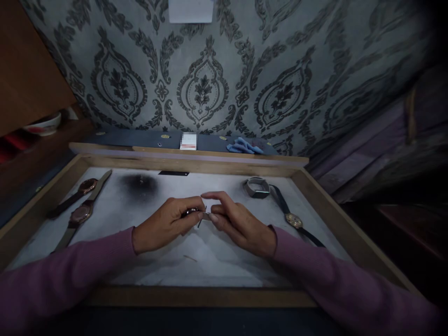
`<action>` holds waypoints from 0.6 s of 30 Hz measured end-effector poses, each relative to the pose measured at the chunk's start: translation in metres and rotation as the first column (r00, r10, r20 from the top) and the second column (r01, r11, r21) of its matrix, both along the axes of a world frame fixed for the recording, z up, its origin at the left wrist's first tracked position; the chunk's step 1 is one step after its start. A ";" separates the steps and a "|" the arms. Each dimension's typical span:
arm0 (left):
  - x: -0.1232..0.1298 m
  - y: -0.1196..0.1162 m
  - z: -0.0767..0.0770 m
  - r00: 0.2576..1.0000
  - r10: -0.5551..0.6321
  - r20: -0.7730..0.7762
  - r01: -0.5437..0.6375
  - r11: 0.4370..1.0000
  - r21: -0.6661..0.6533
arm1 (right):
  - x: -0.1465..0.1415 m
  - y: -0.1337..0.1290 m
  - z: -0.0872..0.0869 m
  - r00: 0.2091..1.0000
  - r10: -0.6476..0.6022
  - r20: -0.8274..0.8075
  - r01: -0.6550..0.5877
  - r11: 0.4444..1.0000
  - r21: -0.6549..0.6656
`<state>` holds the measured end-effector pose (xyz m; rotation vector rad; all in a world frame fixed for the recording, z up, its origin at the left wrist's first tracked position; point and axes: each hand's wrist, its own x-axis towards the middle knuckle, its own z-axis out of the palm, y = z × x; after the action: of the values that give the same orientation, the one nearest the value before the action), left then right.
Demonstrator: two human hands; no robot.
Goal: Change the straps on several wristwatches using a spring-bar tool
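Observation:
My left hand (170,219) is closed around a small wristwatch (191,212), whose shiny dark case shows between the fingers. A short pale strip (206,216), perhaps part of its strap, reaches across to my right hand (241,221). The thumb of that hand presses on the strip, while its index finger arches over towards the left hand. A thin dark piece sticks out below the fingertips; its kind cannot be made out. Both hands are above the white floor of a shallow wooden tray (196,296), and most of the watch is hidden.
Two strap watches (81,213) lie at the tray's left. On the right are a metal-band watch (257,187) and a black-strap watch (294,220). A flat black strip (174,173) lies at the back. Behind the rim are a small box (189,141) and a blue cloth (243,145).

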<state>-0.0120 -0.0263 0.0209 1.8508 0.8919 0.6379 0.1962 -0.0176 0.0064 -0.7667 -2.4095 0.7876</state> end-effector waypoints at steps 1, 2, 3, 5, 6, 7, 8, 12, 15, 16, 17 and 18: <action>0.000 0.000 0.000 1.000 0.009 -0.006 -0.009 1.000 0.005 | 0.000 0.001 0.000 1.000 0.000 -0.007 0.000 1.000 -0.005; -0.001 0.001 0.000 1.000 0.013 -0.011 -0.013 1.000 0.012 | 0.001 0.002 0.000 1.000 -0.003 -0.006 0.003 1.000 -0.005; -0.001 0.001 -0.001 1.000 0.013 -0.015 -0.013 1.000 0.019 | 0.001 0.004 0.000 1.000 -0.011 0.002 0.011 1.000 -0.004; -0.002 0.001 -0.002 1.000 0.005 -0.020 -0.004 1.000 0.026 | 0.001 0.005 0.000 0.999 -0.020 0.026 0.021 1.000 -0.013; -0.003 0.001 -0.002 1.000 -0.001 -0.020 0.002 1.000 0.023 | 0.001 0.005 0.000 0.999 -0.019 0.038 0.020 1.000 -0.022; -0.003 0.001 -0.003 1.000 -0.008 -0.018 0.009 1.000 0.015 | 0.001 0.005 0.000 0.999 -0.016 0.046 0.018 0.999 -0.031; -0.004 0.000 -0.003 1.000 -0.015 -0.014 0.015 1.000 -0.001 | 0.001 0.005 0.000 0.999 -0.017 0.051 0.019 0.999 -0.036; -0.007 0.000 -0.002 0.999 -0.025 0.037 0.031 0.988 -0.148 | 0.001 0.003 0.002 0.998 -0.049 0.041 0.050 0.999 -0.022; -0.010 0.002 0.000 0.994 -0.040 0.097 0.064 0.964 -0.258 | 0.001 0.002 0.004 0.998 -0.062 0.032 0.062 0.998 0.003; -0.010 0.003 0.001 0.993 -0.052 0.107 0.080 0.957 -0.278 | 0.000 0.001 0.004 0.997 -0.065 0.030 0.065 0.998 0.009; -0.011 0.004 0.001 0.992 -0.068 0.106 0.097 0.952 -0.290 | 0.000 0.001 0.004 0.997 -0.066 0.026 0.065 0.998 0.016; -0.012 0.005 0.002 0.992 -0.084 0.097 0.109 0.950 -0.293 | 0.000 0.001 0.005 0.998 -0.065 0.023 0.065 0.998 0.022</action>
<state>-0.0243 -0.0216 0.0229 1.5745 0.7901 0.4859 0.1961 -0.0168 0.0110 -0.8457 -2.3968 0.7299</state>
